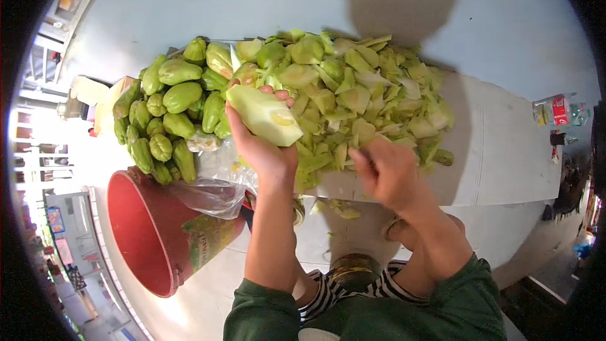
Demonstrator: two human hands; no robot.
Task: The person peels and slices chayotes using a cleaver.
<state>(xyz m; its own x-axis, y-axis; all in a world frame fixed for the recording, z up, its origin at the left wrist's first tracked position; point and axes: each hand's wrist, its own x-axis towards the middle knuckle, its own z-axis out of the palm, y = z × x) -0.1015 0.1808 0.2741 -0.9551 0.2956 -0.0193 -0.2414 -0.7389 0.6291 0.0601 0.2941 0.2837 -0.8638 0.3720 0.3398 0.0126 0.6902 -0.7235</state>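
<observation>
My left hand (268,155) is closed around a cut chayote (264,113), its pale flesh and seed hollow turned upward. To its right, my right hand (390,173) is curled closed over the near edge of the cut pile and slightly blurred. Whatever it may grip cannot be made out. Beneath and beyond both hands spreads a big heap of chayote pieces (379,98), light green and flat-sided. Whole green chayotes (180,96) lie heaped at the left, beside my left hand.
A red bucket (142,233) lies tilted at the lower left, with a clear plastic bag (218,192) beside it. The heaps lie on a cardboard sheet (505,145). Plastic bottles (562,112) are at the far right. A few scraps (341,208) lie near my feet.
</observation>
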